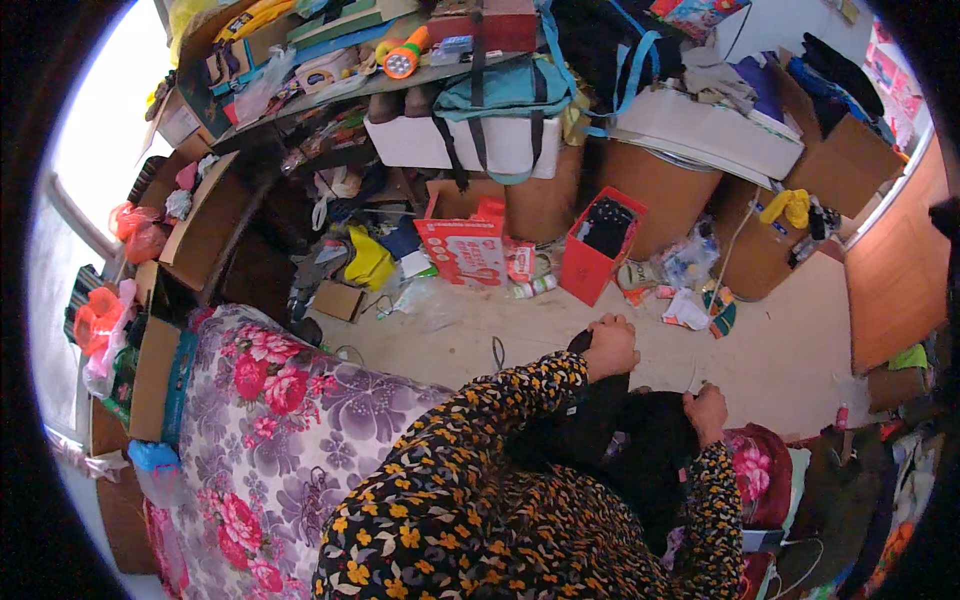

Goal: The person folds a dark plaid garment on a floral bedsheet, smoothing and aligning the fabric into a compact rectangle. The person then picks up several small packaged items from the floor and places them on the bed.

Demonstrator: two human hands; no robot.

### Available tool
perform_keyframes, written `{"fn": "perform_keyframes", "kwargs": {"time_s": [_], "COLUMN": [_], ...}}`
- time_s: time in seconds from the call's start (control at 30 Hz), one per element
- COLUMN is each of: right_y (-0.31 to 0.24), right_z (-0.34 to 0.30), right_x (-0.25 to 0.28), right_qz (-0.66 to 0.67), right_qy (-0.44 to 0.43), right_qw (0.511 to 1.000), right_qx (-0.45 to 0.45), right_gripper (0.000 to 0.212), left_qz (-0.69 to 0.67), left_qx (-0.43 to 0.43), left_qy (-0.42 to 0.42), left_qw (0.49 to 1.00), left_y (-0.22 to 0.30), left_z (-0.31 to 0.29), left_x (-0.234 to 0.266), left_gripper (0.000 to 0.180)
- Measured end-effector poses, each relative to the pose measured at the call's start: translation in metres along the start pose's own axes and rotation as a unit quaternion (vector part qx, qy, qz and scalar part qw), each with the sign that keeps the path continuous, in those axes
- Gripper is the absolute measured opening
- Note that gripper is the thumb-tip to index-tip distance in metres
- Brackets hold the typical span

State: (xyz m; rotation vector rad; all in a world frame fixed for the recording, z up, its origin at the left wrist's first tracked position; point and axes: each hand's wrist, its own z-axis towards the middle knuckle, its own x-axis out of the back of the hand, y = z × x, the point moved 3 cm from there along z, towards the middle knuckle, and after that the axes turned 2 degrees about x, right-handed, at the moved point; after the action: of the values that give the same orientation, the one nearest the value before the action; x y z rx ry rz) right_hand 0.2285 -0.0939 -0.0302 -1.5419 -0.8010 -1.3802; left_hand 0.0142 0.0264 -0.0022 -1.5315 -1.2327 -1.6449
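The black cloth (650, 430) is between the two hands and below them, nearer to the person's patterned top (440, 510) than the hands are. The left hand (610, 347) has its fingers bent around the upper end of the cloth, and it is the farther one from the body. The right hand (707, 413) is closed on the right edge, lower and nearer. So the line from hand to hand slopes down to the right, while the longer direction of the cloth seems to run from the left hand back toward the body. Its lower part is bunched, so its full shape cannot be told. Beyond the hands is the pale floor (780, 350); the flowered bed cover (350, 410) lies to the left.
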Motion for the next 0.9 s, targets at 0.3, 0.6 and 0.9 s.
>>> {"fn": "perform_keyframes", "kwargs": {"time_s": [0.3, 0.6, 0.9], "right_y": [0.026, 0.058, 0.066], "right_z": [-0.012, -0.005, 0.011], "right_x": [-0.007, -0.023, -0.037], "right_qz": [0.13, 0.261, 0.287], "right_qy": [-0.057, -0.151, -0.199], "right_qw": [0.99, 0.953, 0.937], "right_qx": [0.003, -0.008, -0.029], "right_gripper": [0.027, 0.021, 0.023], "left_qz": [-0.024, -0.047, 0.021], "left_qx": [0.01, -0.01, 0.035], "left_qy": [-0.095, -0.24, -0.379], "left_qw": [0.995, 0.97, 0.925], "left_y": [-0.006, -0.014, -0.001], "left_z": [0.015, 0.033, 0.065], "left_x": [-0.03, -0.064, -0.086], "left_gripper": [0.05, 0.046, 0.046]}}
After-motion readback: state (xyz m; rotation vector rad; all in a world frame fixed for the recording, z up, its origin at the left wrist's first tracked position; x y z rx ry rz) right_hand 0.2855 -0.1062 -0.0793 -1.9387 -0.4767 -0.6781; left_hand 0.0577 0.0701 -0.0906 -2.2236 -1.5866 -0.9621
